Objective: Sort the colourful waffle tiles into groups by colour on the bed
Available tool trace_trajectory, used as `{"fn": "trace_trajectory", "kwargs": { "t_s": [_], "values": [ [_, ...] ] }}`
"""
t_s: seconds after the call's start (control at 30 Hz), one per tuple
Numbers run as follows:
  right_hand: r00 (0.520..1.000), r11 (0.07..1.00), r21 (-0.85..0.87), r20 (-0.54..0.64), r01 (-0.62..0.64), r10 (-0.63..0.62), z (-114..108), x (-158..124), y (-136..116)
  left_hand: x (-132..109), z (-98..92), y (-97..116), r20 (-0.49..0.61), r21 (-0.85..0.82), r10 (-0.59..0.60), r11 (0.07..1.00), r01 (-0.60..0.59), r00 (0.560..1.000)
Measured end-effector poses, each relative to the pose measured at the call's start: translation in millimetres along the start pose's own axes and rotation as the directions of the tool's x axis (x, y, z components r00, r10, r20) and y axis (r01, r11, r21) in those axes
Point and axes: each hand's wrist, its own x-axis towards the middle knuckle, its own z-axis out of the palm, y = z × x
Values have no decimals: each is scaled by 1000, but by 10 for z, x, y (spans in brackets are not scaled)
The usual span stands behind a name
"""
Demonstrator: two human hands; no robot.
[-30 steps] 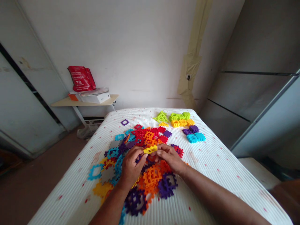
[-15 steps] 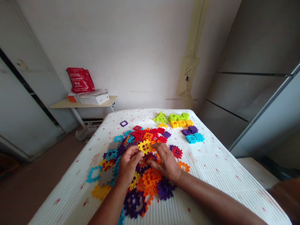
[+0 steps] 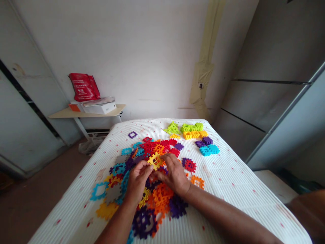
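A yellow square interlocking block [image 3: 155,161] with a window-like grid and notched edges is held up over a heap of similar pieces. My left hand [image 3: 139,178] pinches its left lower corner between thumb and fingers. On the other side, my right hand [image 3: 175,174] has its bent fingers on the block's right edge, with the thumb below. Beneath both hands lie orange interlocking blocks [image 3: 162,196], a dark purple block [image 3: 144,222] and a grey block [image 3: 113,193]. Red blocks [image 3: 152,147] are heaped just beyond the held piece.
Grouped at the table's far right are green blocks [image 3: 191,127], yellow blocks [image 3: 195,135] and blue blocks [image 3: 209,150]. A lone purple frame piece [image 3: 132,135] lies far left. A side table [image 3: 63,114] by the wall bears a red bag [image 3: 83,87].
The yellow block has tilted and sunk slightly, and my right fingers have closed in on its right edge. The whole view has shifted a little.
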Motion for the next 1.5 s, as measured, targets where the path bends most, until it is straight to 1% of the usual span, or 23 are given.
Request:
{"fn": "trace_trajectory", "kwargs": {
  "t_s": [0.17, 0.23, 0.3, 0.37, 0.4, 0.43, 0.47, 0.5, 0.53, 0.57, 0.63, 0.7, 0.73, 0.8, 0.9, 1.07, 1.4, 1.5],
  "values": [
    [996, 995, 35, -4, -90, 90, -4, 8, -57, 6, -14, -27, 4, 37, 10, 999, -10, 1000],
    [997, 997, 25, -7, -78, 78, 0, 5, -64, 5, -12, -25, 9, 40, 9, 999, -9, 1000],
    [999, 999, -23, -5, -37, 36, -25, 21, -18, -3, -2, -2, 3, 57, 14, 998, -14, 1000],
    [1000, 994, -107, -8, -10, 9, -108, 75, 119, -13, 12, 34, -18, 76, 28, 997, -27, 999],
    [1000, 987, -160, -18, -17, 14, -173, 118, 229, -18, 19, 53, -32, 84, 37, 996, -35, 999],
    [999, 975, -216, -35, -43, 36, -254, 170, 366, -22, 25, 69, -49, 92, 46, 995, -41, 998],
    [994, 956, -278, -67, -97, 81, -345, 227, 525, -25, 29, 80, -68, 102, 51, 994, -44, 996],
    [984, 924, -340, -93, -173, 150, -442, 285, 700, -25, 31, 85, -85, 113, 55, 993, -45, 995],
    [964, 876, -403, -129, -266, 233, -539, 340, 883, -23, 30, 84, -99, 127, 58, 991, -45, 993],
    [931, 807, -464, -182, -366, 317, -631, 390, 1064, -20, 26, 77, -108, 140, 57, 989, -42, 992],
    [863, 664, -561, -224, -494, 453, -783, 466, 1392, -9, 13, 51, -119, 157, 57, 987, -38, 991],
    [809, 548, -632, -235, -548, 538, -877, 515, 1639, 3, -2, 22, -120, 166, 59, 985, -39, 991],
    [792, 509, -658, -232, -555, 565, -901, 533, 1730, 9, -10, 11, -121, 171, 60, 985, -38, 991],
    [775, 462, -696, -218, -550, 594, -914, 562, 1852, 19, -21, -1, -120, 183, 57, 982, -34, 991],
    [764, 437, -720, -199, -539, 614, -881, 604, 1940, 23, -28, -2, -124, 197, 43, 980, -18, 991],
    [732, 419, -724, -173, -548, 659, -806, 654, 1984, 10, -27, 17, -127, 211, 47, 977, -20, 991],
    [723, 417, -726, -159, -548, 673, -751, 732, 1999, 9, -22, 27, -121, 224, 60, 974, -32, 991],
    [728, 425, -722, -157, -546, 667, -745, 755, 2001, 9, -18, 40, -115, 233, 72, 971, -44, 991]
  ]
}}
